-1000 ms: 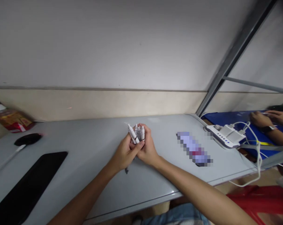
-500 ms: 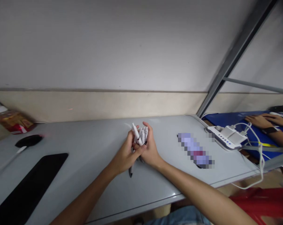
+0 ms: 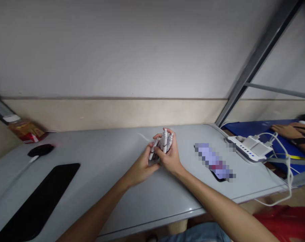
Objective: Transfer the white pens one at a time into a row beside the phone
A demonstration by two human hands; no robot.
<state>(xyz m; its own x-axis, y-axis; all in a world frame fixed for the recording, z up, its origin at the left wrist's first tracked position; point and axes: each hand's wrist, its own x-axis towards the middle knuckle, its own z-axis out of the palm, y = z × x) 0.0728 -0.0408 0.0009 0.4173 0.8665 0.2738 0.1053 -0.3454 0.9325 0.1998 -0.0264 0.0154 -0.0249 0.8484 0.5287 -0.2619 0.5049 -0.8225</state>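
Observation:
Several white pens (image 3: 165, 140) are bunched between my two hands above the grey desk, most of them upright or slightly tilted. My left hand (image 3: 144, 164) is closed round the left side of the bunch, with one pen leaning by its thumb and fingers. From the right, my right hand (image 3: 173, 158) wraps the other pens, its thumb lying across their front. The lower ends of the pens are largely hidden by my palms and fingers.
A blurred-out phone (image 3: 213, 161) lies right of my hands, near a white power strip (image 3: 248, 149) with chargers. Leftward are a black mat (image 3: 41, 198), a black mouse-like object (image 3: 40, 150) and a jar (image 3: 26, 129). Another person's hands (image 3: 289, 130) rest beyond the metal frame.
Both hands have shifted slightly right with the pens. The pen that stuck out below my hands no longer shows there. My right thumb now lies across the front of the bunch.

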